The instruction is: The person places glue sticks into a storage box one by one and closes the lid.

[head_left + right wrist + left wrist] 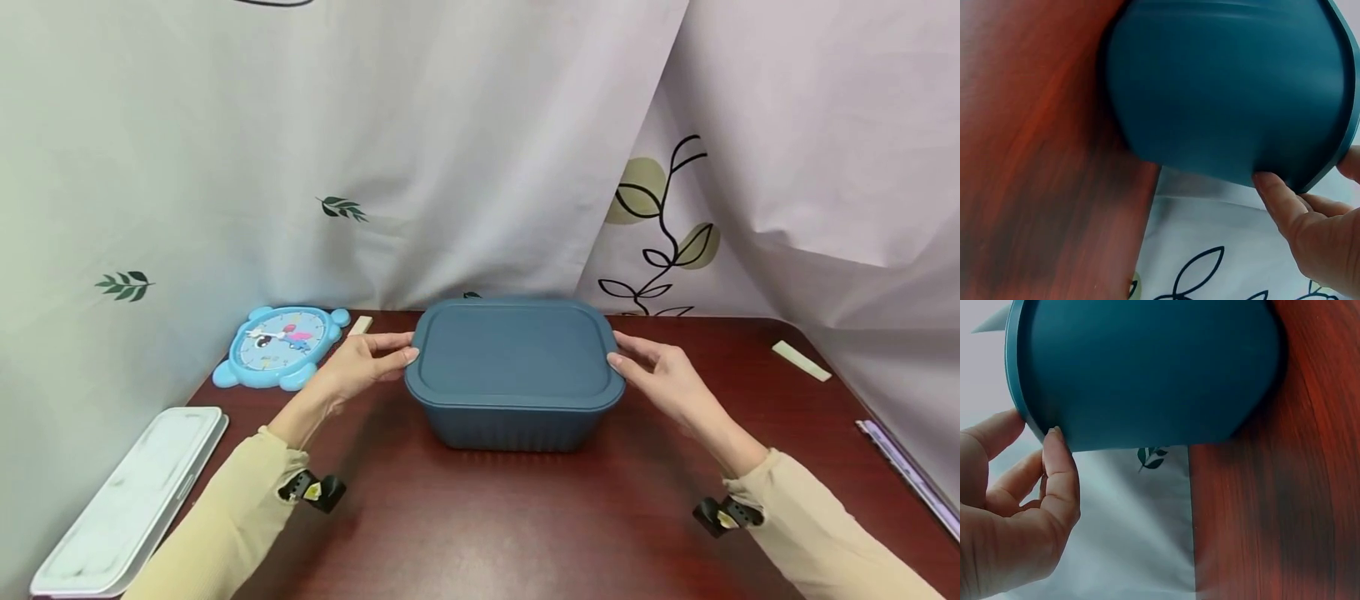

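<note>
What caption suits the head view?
Both hands, left hand and right hand, grip the blue lidded box on the table.

Clock [279, 346] left of box [514, 375]

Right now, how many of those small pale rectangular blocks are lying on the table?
2. One pale block lies at the back left, between the blue clock and the blue lidded box. The other pale block lies at the far right. The box may hide more.

I count one blue lidded box [513, 375], one blue clock [279, 346], one white case [131, 500], two pale sticks [801, 361], two hands [360, 367].
</note>
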Demonstrator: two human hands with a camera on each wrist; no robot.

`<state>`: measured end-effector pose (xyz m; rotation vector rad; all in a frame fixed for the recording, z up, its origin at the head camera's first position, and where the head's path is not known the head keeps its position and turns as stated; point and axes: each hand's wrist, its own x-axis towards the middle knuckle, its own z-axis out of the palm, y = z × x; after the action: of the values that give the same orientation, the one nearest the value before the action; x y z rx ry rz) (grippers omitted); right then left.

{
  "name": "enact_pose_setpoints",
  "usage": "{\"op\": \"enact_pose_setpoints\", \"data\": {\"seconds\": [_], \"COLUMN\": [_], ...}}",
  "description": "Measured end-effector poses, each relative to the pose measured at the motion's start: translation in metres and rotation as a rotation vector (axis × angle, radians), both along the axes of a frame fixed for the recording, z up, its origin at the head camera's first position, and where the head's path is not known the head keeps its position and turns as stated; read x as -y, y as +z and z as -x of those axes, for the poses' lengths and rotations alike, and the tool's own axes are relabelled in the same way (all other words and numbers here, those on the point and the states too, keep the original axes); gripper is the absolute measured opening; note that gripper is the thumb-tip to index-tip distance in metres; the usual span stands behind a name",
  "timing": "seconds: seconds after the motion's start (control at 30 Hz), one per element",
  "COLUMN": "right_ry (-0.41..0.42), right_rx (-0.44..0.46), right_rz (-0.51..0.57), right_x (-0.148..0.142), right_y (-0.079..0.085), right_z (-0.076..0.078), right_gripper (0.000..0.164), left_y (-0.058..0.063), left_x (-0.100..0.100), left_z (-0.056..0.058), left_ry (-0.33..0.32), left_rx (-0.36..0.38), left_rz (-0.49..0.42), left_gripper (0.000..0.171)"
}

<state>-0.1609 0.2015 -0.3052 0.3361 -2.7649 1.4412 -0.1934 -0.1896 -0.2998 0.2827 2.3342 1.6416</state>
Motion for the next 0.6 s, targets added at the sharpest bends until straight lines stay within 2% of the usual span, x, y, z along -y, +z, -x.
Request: {"op": "enact_pose_setpoints", "data": {"seconds": [0.27, 0.5, 0.6], "right_ry": [-0.032, -0.026, -0.015], "right_rx": [-0.055, -0.076, -0.075], "right_rz": [-0.040, 0.005, 0.024], "right_x": [-0.014, -0.020, -0.021], "right_y": [-0.003, -0.005, -0.006], "right_z": [-0.025, -0.038, -0.041], "right_gripper": [0.052, 0.048, 0.049], "left_y": [0.001, 0.001, 0.003], "left_x": [-0.005, -0.008, -0.008], "left_z": [-0.015, -0.022, -0.022], "left_ry": [-0.062, -0.102, -0.117], "left_rx": [-0.008, -0.063, -0.063], "left_rz": [0.005, 0.040, 0.044], "left_gripper": [0.054, 0.050, 0.051]}}
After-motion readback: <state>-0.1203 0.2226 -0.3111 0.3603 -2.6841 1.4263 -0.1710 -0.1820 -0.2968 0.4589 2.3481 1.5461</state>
